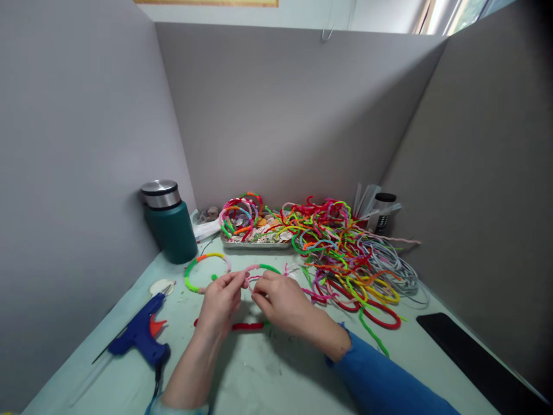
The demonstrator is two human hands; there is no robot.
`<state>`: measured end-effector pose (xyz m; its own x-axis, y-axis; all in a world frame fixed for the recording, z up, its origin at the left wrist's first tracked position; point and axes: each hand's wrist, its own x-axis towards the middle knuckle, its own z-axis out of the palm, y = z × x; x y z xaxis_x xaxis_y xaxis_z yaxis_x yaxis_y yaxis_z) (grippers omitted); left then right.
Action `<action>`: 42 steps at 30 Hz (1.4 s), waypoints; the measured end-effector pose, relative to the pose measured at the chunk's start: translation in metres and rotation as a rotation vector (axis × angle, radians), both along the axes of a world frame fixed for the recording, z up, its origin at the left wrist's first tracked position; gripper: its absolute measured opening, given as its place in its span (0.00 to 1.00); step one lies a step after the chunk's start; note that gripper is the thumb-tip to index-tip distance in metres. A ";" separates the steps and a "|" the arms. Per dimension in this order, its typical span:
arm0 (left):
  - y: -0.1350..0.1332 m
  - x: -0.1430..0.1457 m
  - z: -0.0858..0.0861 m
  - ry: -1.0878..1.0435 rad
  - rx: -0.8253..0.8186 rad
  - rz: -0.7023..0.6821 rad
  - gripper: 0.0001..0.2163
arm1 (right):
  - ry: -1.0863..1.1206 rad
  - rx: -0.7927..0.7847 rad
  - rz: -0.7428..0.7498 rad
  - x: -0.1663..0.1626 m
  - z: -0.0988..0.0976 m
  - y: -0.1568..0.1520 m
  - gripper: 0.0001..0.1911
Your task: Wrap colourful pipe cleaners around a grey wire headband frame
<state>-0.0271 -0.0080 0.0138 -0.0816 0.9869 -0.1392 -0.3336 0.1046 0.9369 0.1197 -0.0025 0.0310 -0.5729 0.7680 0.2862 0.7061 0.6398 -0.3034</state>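
Observation:
My left hand (221,302) pinches the left side of a ring wrapped in pipe cleaners (269,268), pink and green where it shows beyond my fingers. Close by on the right, my right hand (283,301) has thumb and fingers closed on a pink strand at the same ring; its fingertips partly hide the strand. Flat on the table behind my left hand lies another wrapped ring (186,275) in green, orange, yellow and pink. A red fuzzy length (247,326) lies on the table below my hands, partly covered by my left wrist.
At left are a blue glue gun (139,336), a round white pad (162,287) and a green bottle (170,230). A tray (257,245) holds finished rings and buttons. Right of it sprawl tangled pipe cleaners (328,230), grey cord (401,271), glue sticks (367,199) and a black slab (466,349). Grey panels surround the table.

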 end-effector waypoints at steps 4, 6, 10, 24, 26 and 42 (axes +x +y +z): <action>0.000 -0.003 0.000 -0.048 0.047 -0.001 0.11 | 0.074 0.012 -0.001 0.000 0.003 -0.001 0.09; 0.000 -0.003 0.000 -0.048 0.045 0.017 0.10 | 0.062 0.001 -0.032 0.001 0.005 -0.003 0.09; 0.001 -0.002 -0.002 0.046 0.038 0.051 0.13 | 0.105 0.057 -0.047 0.004 0.012 -0.004 0.09; -0.010 0.003 0.003 0.444 0.247 -0.185 0.14 | 0.493 0.040 -0.043 0.026 0.022 0.020 0.08; -0.012 0.005 0.005 0.468 0.288 -0.189 0.14 | 0.487 -0.029 -0.068 0.028 0.018 0.025 0.08; -0.004 0.007 -0.002 0.536 0.296 0.058 0.13 | 0.481 -0.054 -0.137 0.029 0.009 0.035 0.09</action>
